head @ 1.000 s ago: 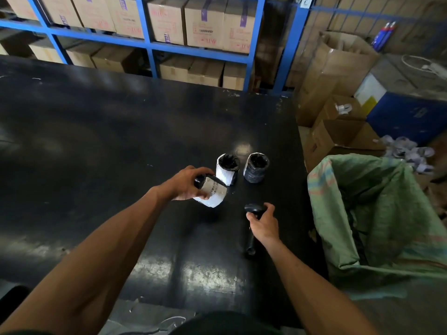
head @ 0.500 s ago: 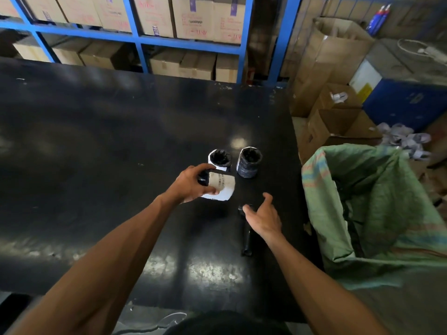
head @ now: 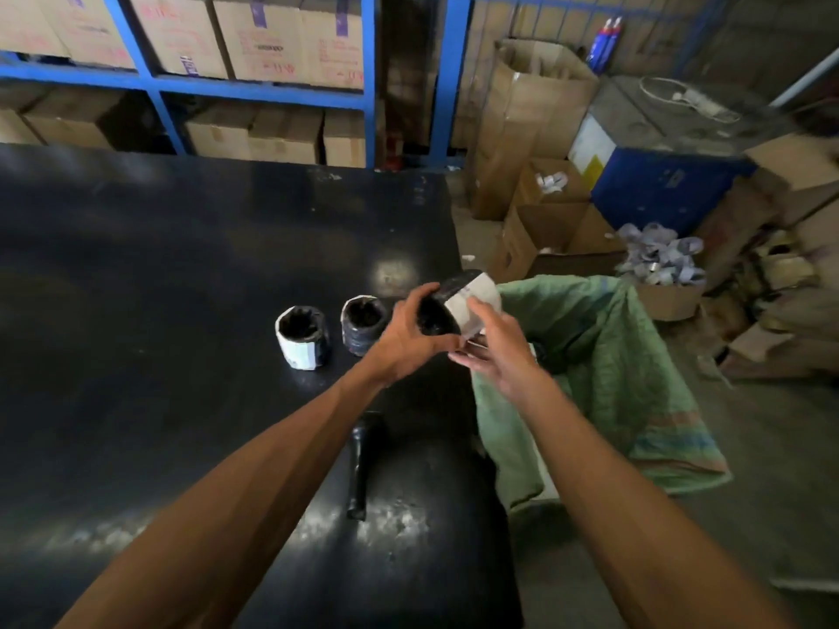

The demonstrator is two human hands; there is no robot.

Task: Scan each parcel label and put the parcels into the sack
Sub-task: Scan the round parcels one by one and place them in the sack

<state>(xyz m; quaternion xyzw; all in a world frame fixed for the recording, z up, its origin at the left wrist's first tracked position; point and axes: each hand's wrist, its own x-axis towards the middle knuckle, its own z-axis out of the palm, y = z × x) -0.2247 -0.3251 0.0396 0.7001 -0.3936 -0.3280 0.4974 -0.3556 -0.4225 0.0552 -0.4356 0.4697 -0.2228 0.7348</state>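
Observation:
A black cylindrical parcel with a white label (head: 458, 301) is held in the air over the table's right edge, beside the green sack (head: 604, 370). My left hand (head: 408, 333) grips its dark side. My right hand (head: 495, 351) touches the label side with fingers spread around it. Two more black parcels stand upright on the black table (head: 136, 265): one with a white label (head: 302, 335) and one darker one (head: 361, 324). The black hand scanner (head: 363, 460) lies on the table below my hands, with nothing holding it.
Blue shelving (head: 367, 84) with cardboard boxes runs behind the table. Open cartons (head: 554, 233), a blue and white box (head: 658, 183) and a heap of paper scraps (head: 658, 256) crowd the floor to the right, behind the sack.
My right hand let go of the scanner, which now lies on the table, and came up to the parcel. My left hand carried the parcel rightward to the sack's edge.

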